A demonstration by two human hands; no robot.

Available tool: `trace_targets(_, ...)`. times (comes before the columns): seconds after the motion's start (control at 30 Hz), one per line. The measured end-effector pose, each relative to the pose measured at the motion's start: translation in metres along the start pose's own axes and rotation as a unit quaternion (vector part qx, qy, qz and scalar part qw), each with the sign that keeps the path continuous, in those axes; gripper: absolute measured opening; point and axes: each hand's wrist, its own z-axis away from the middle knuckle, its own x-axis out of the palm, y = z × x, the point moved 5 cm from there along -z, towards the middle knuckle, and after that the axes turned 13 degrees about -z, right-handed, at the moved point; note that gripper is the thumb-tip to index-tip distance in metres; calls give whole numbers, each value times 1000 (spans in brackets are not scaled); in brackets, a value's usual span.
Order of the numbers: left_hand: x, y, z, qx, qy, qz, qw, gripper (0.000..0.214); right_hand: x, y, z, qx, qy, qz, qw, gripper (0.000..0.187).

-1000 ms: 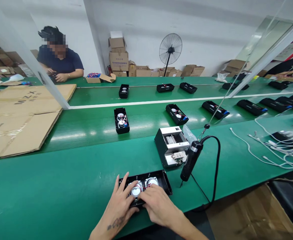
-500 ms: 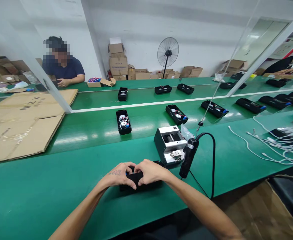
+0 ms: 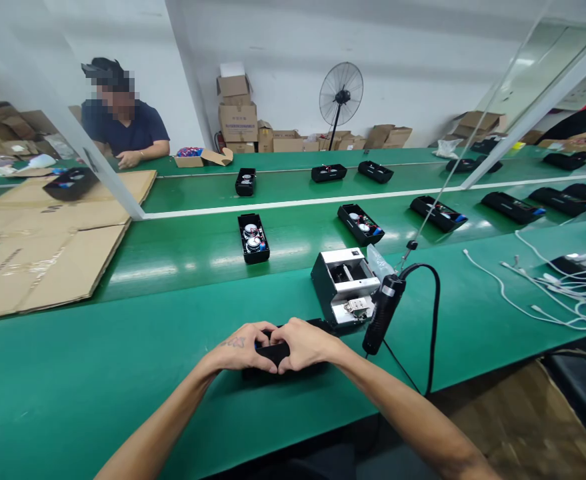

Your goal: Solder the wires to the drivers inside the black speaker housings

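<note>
A black speaker housing [image 3: 275, 353] lies on the green table in front of me, mostly covered by my hands. My left hand [image 3: 240, 347] curls over its left half, fingers wrapped onto it. My right hand [image 3: 307, 344] grips the right half the same way, and the thumbs of both hands meet at the middle. Just right of my hands a black electric screwdriver [image 3: 383, 313] hangs on a cable beside a metal-and-black screw feeder box [image 3: 345, 285].
On the green conveyor [image 3: 183, 240] behind lie several open black housings [image 3: 253, 238]. Flattened cardboard [image 3: 47, 233] covers the left. White cables [image 3: 563, 287] are tangled at the right. A person in a dark shirt [image 3: 123, 127] sits at the far left. Boxes and a fan [image 3: 341, 93] line the wall.
A second ago my hands rested on the open housing with its two speaker cones showing; both now wrap over it, hiding the cones. Since half a second ago they barely moved.
</note>
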Motion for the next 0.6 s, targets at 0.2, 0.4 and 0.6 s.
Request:
trace_targets(0.2, -2, 2, 0, 11, 7, -4, 1000, 34, 5, -4, 2, -1, 40, 40, 998, 38)
trace_targets(0.4, 0, 3, 2, 30, 21, -32, 999, 32, 10, -7, 4, -7, 41, 60, 997, 31)
trace_targets(0.6, 16, 8, 24, 77, 72, -110, 988, 14, 22, -23, 38, -77, 120, 40, 989, 31)
